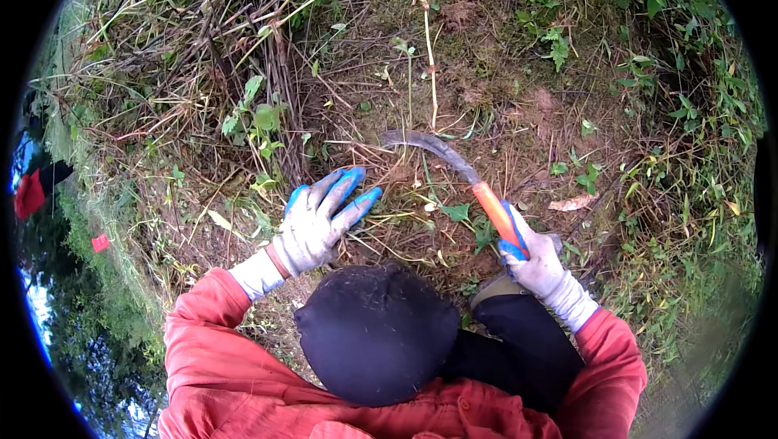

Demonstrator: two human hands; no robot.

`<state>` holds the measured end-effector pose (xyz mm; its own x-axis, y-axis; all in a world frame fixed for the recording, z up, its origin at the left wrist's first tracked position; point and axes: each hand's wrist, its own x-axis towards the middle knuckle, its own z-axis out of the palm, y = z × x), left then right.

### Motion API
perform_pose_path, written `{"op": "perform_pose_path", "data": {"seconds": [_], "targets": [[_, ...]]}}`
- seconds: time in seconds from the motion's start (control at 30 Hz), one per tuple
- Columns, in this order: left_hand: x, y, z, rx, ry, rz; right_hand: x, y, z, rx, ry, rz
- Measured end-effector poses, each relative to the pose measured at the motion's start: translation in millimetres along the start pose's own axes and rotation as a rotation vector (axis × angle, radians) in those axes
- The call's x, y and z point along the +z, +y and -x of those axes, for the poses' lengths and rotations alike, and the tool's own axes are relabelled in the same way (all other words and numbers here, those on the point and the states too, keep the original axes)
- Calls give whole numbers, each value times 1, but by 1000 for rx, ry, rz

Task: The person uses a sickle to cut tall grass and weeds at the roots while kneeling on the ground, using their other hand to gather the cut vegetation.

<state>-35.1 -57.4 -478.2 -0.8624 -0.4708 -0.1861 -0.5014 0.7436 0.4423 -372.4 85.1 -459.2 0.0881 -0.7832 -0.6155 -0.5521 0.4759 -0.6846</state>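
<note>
right hand (535,261): gloved, clenched round the orange handle of the sickle (462,172) | sickle: curved blade lies on bare soil just beside the weed clump (263,127), tip pointing toward it | left hand (320,220): gloved, fingers spread, grasping nothing, hovers near the weed clump's base | dry stalk (428,42): beyond the blade

A sickle (458,173) with a short curved blade of dark, dull grey metal and a bright orange handle lies tilted just above the ground (519,107). The blade arcs up and left from the handle, its tip pointing left over dry stalks and bare brown soil. The handle slants down to the right, its lower end gripped in the gloved right hand (531,257).
</note>
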Motion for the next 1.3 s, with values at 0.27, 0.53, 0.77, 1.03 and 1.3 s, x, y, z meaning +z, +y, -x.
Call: {"op": "perform_pose_path", "data": {"seconds": [0.27,0.53,0.77,1.03,1.3], "targets": [[71,11,-40,-352,-250,-283,-18,-7,-2,-23,-24,145],[55,-18,-39,-212,-292,-232,2,18,-41,-98,-23,63],[36,-36,69,-265,-798,-208,-35,35,77,41,-4,44],[31,-117,183,-461,-843,-588,-35,-10,18,-35,-3,-25],[-88,-157,114,-744,102,-639,-42,-44,-36,187,386,-517]]}}
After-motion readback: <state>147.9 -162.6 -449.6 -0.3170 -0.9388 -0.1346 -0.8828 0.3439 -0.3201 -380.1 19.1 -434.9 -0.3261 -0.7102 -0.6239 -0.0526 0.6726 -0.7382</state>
